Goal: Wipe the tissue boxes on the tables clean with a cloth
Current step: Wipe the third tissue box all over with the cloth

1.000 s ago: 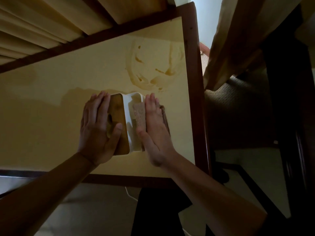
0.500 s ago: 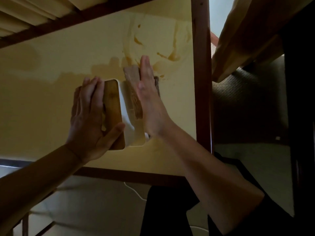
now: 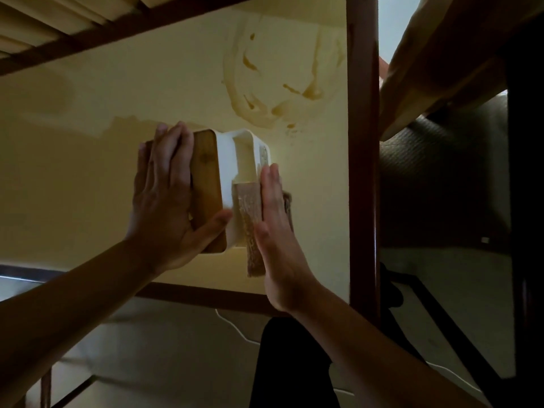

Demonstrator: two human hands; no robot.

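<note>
Resting flat on the wooden lid, the left hand (image 3: 167, 198) steadies the white tissue box (image 3: 228, 178) on the yellow table (image 3: 88, 178), fingers straight. Right of the box, the right hand (image 3: 278, 219) presses a brown cloth (image 3: 248, 219) against its right side, fingers straight and together.

One tissue box (image 3: 226, 184), white body with wooden lid, on table (image 3: 88, 178). One cloth (image 3: 248, 219), brown, at box's right side. Two hands: left hand (image 3: 164, 201) on box's left, right hand (image 3: 278, 231) on box's right. One brown ring stain (image 3: 273, 92) beyond box. One table.
</note>
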